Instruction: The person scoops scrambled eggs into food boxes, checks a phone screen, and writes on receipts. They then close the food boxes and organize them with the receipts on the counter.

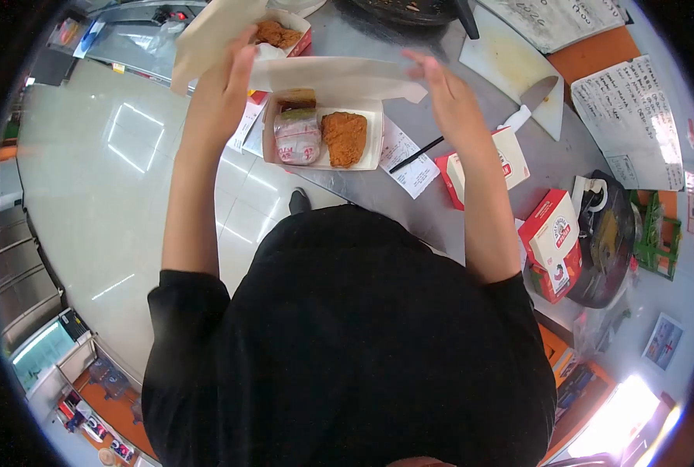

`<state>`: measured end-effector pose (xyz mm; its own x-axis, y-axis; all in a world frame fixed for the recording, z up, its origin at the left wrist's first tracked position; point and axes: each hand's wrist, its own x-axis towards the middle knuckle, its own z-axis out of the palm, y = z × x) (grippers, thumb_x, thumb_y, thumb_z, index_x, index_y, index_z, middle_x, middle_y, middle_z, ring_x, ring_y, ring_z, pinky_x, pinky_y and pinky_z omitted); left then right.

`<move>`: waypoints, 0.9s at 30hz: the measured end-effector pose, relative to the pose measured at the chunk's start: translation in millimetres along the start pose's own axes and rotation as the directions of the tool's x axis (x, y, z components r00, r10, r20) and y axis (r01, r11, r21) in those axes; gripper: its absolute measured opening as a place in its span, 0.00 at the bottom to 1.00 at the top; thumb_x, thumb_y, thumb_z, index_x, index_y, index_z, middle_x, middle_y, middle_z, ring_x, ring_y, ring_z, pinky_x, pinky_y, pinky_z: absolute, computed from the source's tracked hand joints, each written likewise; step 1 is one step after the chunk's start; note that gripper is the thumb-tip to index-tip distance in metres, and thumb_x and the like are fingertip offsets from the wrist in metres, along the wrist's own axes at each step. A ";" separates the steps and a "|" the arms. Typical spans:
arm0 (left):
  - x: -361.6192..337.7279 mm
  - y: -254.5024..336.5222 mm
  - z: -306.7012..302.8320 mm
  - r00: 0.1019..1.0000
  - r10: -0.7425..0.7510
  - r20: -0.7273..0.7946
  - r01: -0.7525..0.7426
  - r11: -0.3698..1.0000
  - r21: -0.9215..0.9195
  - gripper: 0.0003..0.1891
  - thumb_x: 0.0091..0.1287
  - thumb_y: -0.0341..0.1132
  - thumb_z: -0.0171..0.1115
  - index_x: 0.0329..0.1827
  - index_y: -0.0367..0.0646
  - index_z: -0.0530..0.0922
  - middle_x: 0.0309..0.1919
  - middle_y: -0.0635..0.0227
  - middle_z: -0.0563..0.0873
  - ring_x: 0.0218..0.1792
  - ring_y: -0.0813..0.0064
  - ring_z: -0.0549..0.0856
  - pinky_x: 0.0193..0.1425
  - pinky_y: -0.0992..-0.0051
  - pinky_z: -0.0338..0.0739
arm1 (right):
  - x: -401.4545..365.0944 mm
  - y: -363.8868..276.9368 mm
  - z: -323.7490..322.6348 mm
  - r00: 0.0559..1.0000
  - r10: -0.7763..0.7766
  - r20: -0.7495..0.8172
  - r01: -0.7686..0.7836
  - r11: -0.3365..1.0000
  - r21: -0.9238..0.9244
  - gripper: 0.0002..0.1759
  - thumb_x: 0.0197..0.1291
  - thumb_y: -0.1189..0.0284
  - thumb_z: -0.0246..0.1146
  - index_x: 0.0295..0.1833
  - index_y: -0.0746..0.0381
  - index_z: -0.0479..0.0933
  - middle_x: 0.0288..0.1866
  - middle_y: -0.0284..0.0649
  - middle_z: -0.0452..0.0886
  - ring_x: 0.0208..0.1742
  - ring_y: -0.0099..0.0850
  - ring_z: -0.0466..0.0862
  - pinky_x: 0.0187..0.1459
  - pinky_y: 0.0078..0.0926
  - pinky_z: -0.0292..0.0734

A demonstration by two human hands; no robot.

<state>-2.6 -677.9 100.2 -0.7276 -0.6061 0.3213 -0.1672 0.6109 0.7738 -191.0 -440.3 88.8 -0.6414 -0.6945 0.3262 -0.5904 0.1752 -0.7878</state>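
Observation:
An open cardboard meal box point(323, 165) sits at the counter's edge in front of me, its lid point(339, 74) raised at the back. Inside are a piece of fried chicken point(345, 139), a bundle in white paper with red print point(297, 140), and a brown and green item behind it that I cannot make out. At the box's left, my left hand point(229, 74) is near the lid with its fingers stretched out. My right hand point(450, 89) is by the lid's right end, fingers extended and slightly blurred. A second open box point(299, 43) with fried chicken stands behind.
Receipts point(411, 167) and a black pen point(417, 155) lie right of the box. Closed red and white boxes point(553, 233) stand farther right. A knife point(535, 97) rests on a white cutting board point(510, 58). A black pan point(409, 9) is at the back, and handwritten sheets point(627, 109) at right.

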 end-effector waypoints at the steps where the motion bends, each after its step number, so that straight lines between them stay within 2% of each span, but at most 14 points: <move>1: 3.2 3.1 -2.0 0.970 -0.209 0.124 0.199 0.976 0.094 0.31 0.72 0.54 0.51 0.62 0.33 0.74 0.54 0.39 0.80 0.61 0.47 0.78 0.66 0.63 0.68 | 6.3 0.9 -2.4 0.938 0.258 0.232 -0.252 0.966 -0.055 0.25 0.74 0.58 0.48 0.61 0.66 0.75 0.56 0.52 0.79 0.61 0.41 0.76 0.63 0.37 0.68; 2: 0.4 0.8 -1.4 0.971 -0.211 0.116 0.200 0.975 0.095 0.31 0.72 0.54 0.51 0.62 0.33 0.74 0.54 0.39 0.80 0.61 0.47 0.78 0.66 0.63 0.68 | 10.8 1.0 -3.6 0.759 0.490 0.428 -0.467 0.868 -0.167 0.28 0.74 0.53 0.47 0.62 0.64 0.76 0.51 0.50 0.82 0.59 0.39 0.79 0.62 0.34 0.70; 4: -13.7 -14.7 8.9 0.813 -0.493 0.311 0.408 0.862 0.300 0.36 0.70 0.61 0.50 0.63 0.32 0.73 0.51 0.36 0.81 0.58 0.42 0.79 0.64 0.61 0.70 | 0.4 -12.7 8.2 0.687 0.514 0.513 -0.462 0.855 -0.237 0.29 0.73 0.53 0.49 0.64 0.66 0.73 0.54 0.53 0.79 0.60 0.42 0.78 0.62 0.36 0.70; 5: -25.5 -20.7 16.6 0.814 -0.479 0.330 0.358 0.860 0.365 0.38 0.69 0.62 0.50 0.64 0.32 0.71 0.53 0.35 0.80 0.58 0.42 0.79 0.64 0.59 0.71 | -8.0 -20.2 17.8 0.605 0.542 0.583 -0.455 0.836 -0.306 0.31 0.72 0.53 0.50 0.67 0.68 0.70 0.56 0.56 0.77 0.60 0.45 0.77 0.62 0.38 0.71; 6: -40.7 -25.6 26.1 0.811 -0.465 0.354 0.302 0.852 0.428 0.40 0.69 0.64 0.50 0.65 0.32 0.70 0.54 0.34 0.79 0.58 0.41 0.78 0.63 0.58 0.71 | -22.9 -16.4 35.1 0.604 0.540 0.586 -0.455 0.837 -0.303 0.31 0.72 0.53 0.50 0.67 0.68 0.70 0.56 0.56 0.77 0.60 0.45 0.77 0.62 0.38 0.71; 8: -65.5 -45.3 44.6 0.817 -0.474 0.330 0.236 0.795 0.559 0.42 0.68 0.62 0.55 0.69 0.30 0.63 0.55 0.31 0.77 0.59 0.40 0.78 0.63 0.56 0.71 | -62.9 8.9 75.8 0.858 0.417 0.300 -0.292 0.877 -0.382 0.36 0.70 0.58 0.56 0.72 0.72 0.58 0.65 0.63 0.67 0.63 0.52 0.74 0.62 0.43 0.70; 10: -84.5 -76.6 62.3 0.895 -0.340 0.288 0.290 0.935 0.203 0.43 0.66 0.57 0.61 0.70 0.28 0.58 0.56 0.31 0.76 0.59 0.39 0.77 0.64 0.56 0.71 | -75.7 20.0 88.0 0.885 0.367 0.286 -0.288 0.915 -0.283 0.39 0.68 0.61 0.59 0.74 0.73 0.52 0.69 0.65 0.60 0.65 0.56 0.71 0.64 0.44 0.68; 11: -89.2 -90.9 70.6 0.910 -0.325 0.256 0.296 0.944 0.147 0.42 0.65 0.50 0.65 0.70 0.27 0.58 0.57 0.32 0.76 0.59 0.40 0.77 0.63 0.56 0.72 | -80.3 24.7 92.3 0.911 0.315 0.265 -0.273 0.944 -0.183 0.44 0.66 0.64 0.61 0.75 0.74 0.45 0.73 0.67 0.54 0.68 0.59 0.68 0.67 0.45 0.66; 15: -83.8 -90.0 82.2 0.950 -0.257 0.176 0.256 0.966 0.028 0.42 0.64 0.50 0.66 0.70 0.28 0.59 0.57 0.35 0.77 0.59 0.41 0.78 0.63 0.57 0.72 | -70.3 51.5 102.4 0.935 0.266 0.235 -0.223 0.955 -0.197 0.47 0.63 0.66 0.65 0.76 0.72 0.43 0.74 0.64 0.55 0.71 0.57 0.65 0.71 0.41 0.61; 17: -70.1 -84.0 81.1 0.966 -0.209 0.151 0.199 0.977 0.076 0.42 0.62 0.49 0.69 0.70 0.29 0.59 0.58 0.38 0.77 0.59 0.42 0.78 0.63 0.57 0.73 | -50.5 58.7 93.9 0.860 0.406 0.309 -0.457 0.882 0.114 0.49 0.61 0.65 0.66 0.77 0.67 0.42 0.74 0.60 0.59 0.73 0.51 0.64 0.73 0.38 0.58; 18: -64.0 -80.2 81.0 0.965 -0.212 0.151 0.203 0.976 0.075 0.42 0.62 0.49 0.69 0.70 0.29 0.59 0.58 0.38 0.77 0.59 0.42 0.78 0.63 0.57 0.73 | -42.8 64.2 88.9 0.858 0.407 0.312 -0.459 0.881 0.112 0.49 0.61 0.65 0.66 0.77 0.67 0.42 0.74 0.60 0.59 0.73 0.51 0.64 0.73 0.38 0.58; 21: -50.3 -65.9 79.9 0.933 -0.324 0.156 0.258 0.906 0.336 0.45 0.58 0.50 0.72 0.69 0.29 0.59 0.59 0.39 0.77 0.56 0.42 0.80 0.60 0.55 0.74 | -26.2 65.0 72.5 0.791 0.493 0.363 -0.578 0.797 0.175 0.55 0.55 0.59 0.72 0.78 0.58 0.43 0.71 0.58 0.64 0.68 0.45 0.71 0.67 0.39 0.66; 25: -44.3 -87.5 84.8 0.979 -0.169 0.117 0.138 0.962 0.235 0.48 0.57 0.55 0.71 0.68 0.26 0.59 0.56 0.37 0.79 0.55 0.43 0.81 0.61 0.54 0.74 | -15.2 71.6 64.8 0.772 0.515 0.373 -0.581 0.809 0.085 0.57 0.51 0.58 0.75 0.78 0.59 0.46 0.69 0.58 0.67 0.65 0.46 0.74 0.63 0.38 0.70; 27: -33.4 -67.1 72.4 0.843 -0.500 0.197 0.408 0.834 0.371 0.48 0.58 0.59 0.68 0.66 0.25 0.61 0.52 0.36 0.81 0.55 0.46 0.82 0.61 0.56 0.73 | -15.3 75.7 64.4 0.835 0.446 0.322 -0.464 0.886 -0.023 0.54 0.52 0.54 0.73 0.77 0.60 0.50 0.65 0.57 0.71 0.63 0.46 0.76 0.61 0.36 0.72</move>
<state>-15.3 -661.8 -1.9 -0.6612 -0.7160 -0.2239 -0.6832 0.4513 0.5741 -194.3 -461.3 -9.5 -0.6415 -0.7263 -0.2470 -0.2368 0.4937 -0.8368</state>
